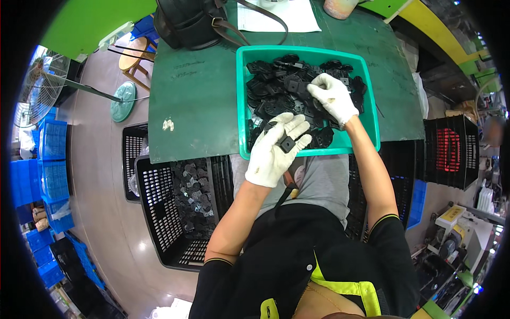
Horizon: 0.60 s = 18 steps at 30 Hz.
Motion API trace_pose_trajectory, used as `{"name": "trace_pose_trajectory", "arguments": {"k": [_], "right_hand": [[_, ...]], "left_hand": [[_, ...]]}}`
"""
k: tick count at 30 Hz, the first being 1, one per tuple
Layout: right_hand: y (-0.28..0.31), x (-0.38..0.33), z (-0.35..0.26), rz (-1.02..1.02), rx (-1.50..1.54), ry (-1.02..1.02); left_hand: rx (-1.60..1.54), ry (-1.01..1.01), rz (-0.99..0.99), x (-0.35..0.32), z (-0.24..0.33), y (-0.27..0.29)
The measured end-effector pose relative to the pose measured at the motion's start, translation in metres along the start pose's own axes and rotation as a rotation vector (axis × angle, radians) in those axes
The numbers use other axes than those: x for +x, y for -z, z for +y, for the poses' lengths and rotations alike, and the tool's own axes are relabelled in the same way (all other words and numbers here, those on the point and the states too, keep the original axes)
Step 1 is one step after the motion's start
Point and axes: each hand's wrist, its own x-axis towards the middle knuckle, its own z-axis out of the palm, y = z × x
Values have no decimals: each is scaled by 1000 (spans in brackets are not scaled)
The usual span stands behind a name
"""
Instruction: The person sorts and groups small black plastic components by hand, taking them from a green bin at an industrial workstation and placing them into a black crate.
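Observation:
In a white glove, my left hand (275, 148) is turned palm up at the front left of a green plastic tray (242, 101). It holds a small flat black plastic part (286, 143) with a square centre against the palm under the thumb. My gloved right hand (333, 99) reaches over the tray's right half. Its fingers are closed on another black plastic part (296, 85), held above the heap. Many similar black parts (271, 106) fill the tray. The fingertips of the right hand are partly hidden by the glove's angle.
The tray rests on a green table (196, 117). A black bag (191, 24), a white paper (303, 21) and a cup (340, 7) stand at the back. A black crate (159, 212) with loose parts is at my left. Another crate (451, 151) is at the right.

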Motion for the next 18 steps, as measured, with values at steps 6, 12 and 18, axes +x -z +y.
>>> {"name": "trace_pose_trajectory", "arguments": {"k": [6, 12, 18], "right_hand": [[36, -15, -28, -166, 106, 122], [42, -13, -36, -286, 160, 224], [21, -27, -56, -372, 187, 118]], "left_hand": [[30, -19, 9, -3, 2, -2], [101, -87, 41, -1, -2, -8], [469, 27, 95, -2, 0, -17]]}}
